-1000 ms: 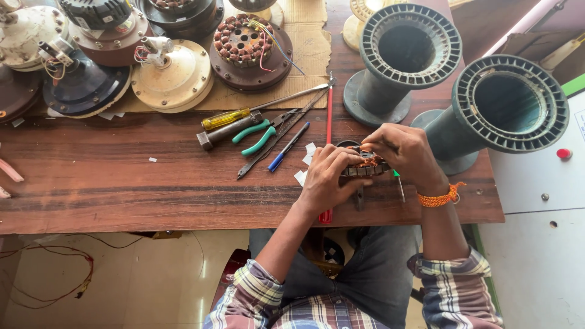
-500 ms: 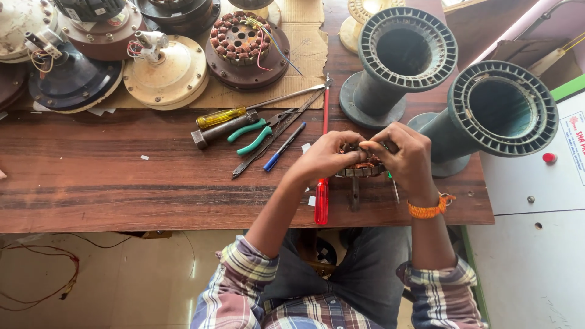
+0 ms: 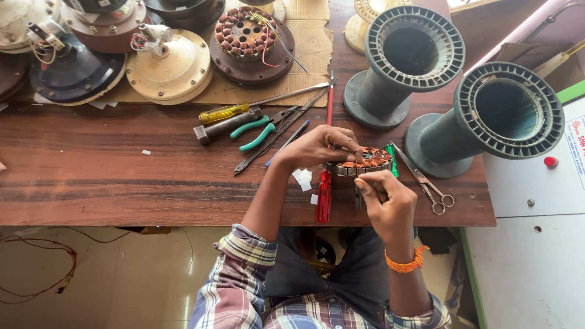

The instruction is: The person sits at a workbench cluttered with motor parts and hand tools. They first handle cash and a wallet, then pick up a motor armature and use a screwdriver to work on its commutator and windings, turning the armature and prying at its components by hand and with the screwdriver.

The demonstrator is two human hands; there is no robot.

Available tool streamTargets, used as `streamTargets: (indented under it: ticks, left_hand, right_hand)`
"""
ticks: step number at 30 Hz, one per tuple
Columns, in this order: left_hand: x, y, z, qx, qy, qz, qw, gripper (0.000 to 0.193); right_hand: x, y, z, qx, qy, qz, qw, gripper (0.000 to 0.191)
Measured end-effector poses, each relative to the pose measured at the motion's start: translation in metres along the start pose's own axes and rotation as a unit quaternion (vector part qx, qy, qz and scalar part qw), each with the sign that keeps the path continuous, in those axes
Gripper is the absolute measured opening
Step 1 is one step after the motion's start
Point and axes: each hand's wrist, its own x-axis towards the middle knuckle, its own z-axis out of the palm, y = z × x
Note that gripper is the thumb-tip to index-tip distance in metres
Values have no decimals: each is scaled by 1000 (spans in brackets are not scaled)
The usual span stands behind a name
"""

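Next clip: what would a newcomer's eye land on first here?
Most likely the two hands at the table's near edge: the left hand rests on a ring-shaped stator with copper windings, while the right hand works at its near rim. Next, the two big grey ribbed spools lying at the far right, and the row of opened fan motor housings along the far edge.
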Motion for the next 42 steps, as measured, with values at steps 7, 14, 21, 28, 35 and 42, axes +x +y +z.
streamTargets:
  ticks: [7,14,21,28,35,42]
  left_hand:
    - [-9,20,10,74,10,22,997,42]
    - [-13,35,80,423,231,22,876,47]
    - [-18,15,93,407,314,103,851,47]
    - [-17,8,93,413,325,121,842,48]
    - [-23,19,90,401,310,125,853,53]
    - [7,24,86,242,349,-45,904,35]
  right_hand:
    - [-23,29,18,27,22,52,998,3]
    - [-36,66,-3,0,65,53,996,3]
    - [-9,41,-52,-59,48,-47,996,8]
    - [33,11,-45,-88,-3,-141,986,11]
    - [75,22,-25,-17,-92,-91,991,6]
    - [82,17,-30,-68,-75,-100,990,11]
